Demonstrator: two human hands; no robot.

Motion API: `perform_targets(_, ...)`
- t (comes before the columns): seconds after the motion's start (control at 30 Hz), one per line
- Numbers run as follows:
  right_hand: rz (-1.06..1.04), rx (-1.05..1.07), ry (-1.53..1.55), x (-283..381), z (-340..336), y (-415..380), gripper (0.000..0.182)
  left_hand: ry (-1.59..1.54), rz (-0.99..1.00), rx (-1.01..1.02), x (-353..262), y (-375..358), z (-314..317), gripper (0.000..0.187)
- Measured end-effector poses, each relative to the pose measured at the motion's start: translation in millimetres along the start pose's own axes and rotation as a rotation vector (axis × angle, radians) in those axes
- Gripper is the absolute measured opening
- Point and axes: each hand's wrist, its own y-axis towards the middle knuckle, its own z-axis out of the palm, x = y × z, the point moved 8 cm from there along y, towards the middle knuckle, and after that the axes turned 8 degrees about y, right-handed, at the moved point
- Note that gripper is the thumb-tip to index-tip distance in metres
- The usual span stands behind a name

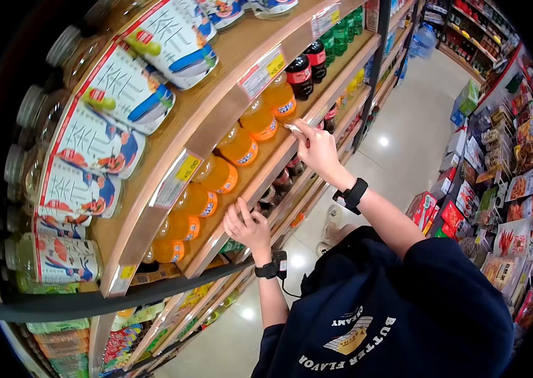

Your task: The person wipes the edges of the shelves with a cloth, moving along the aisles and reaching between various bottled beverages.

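Right hand (320, 153), mine, pinches a small white item (291, 128) at the shelf edge (268, 173); my left hand (249, 228), unclenched, lies there too, near orange bottles (239, 147). Best: light fingertip grip, loose wrist, left fingers bracing clear of glossy labels.

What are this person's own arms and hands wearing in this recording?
Both hands are bare, without gloves. Each wrist has a black band: the left band sits beside a small dark boxy unit with a thin dark cable. The dark navy top has short, loose sleeves, ending above the elbows.
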Motion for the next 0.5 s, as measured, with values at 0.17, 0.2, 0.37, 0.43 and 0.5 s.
perform_targets(0.17,-0.098,-0.044,-0.039,6.1,2.0,-2.8,0.021,-0.026,-0.062,-0.041,-2.3,3.0,-2.9,0.052)
perform_targets(0.2,-0.091,-0.034,-0.039,5.1,2.7,-2.6,0.021,-0.054,-0.065,-0.053,-2.2,3.4,-2.7,0.053)
perform_targets(0.37,-0.058,-0.047,-0.015,0.2,6.1,-2.7,0.020,-0.114,-0.026,-0.034,2.7,0.7,-2.6,0.055)
perform_targets(0.43,-0.044,-0.049,-0.006,4.6,4.8,-2.9,0.020,-0.126,0.018,-0.034,5.3,-0.2,-2.6,0.055)
perform_targets(0.5,-0.050,-0.037,-0.025,6.6,5.9,-3.7,0.020,-0.113,0.041,-0.052,6.6,-0.5,-2.8,0.055)
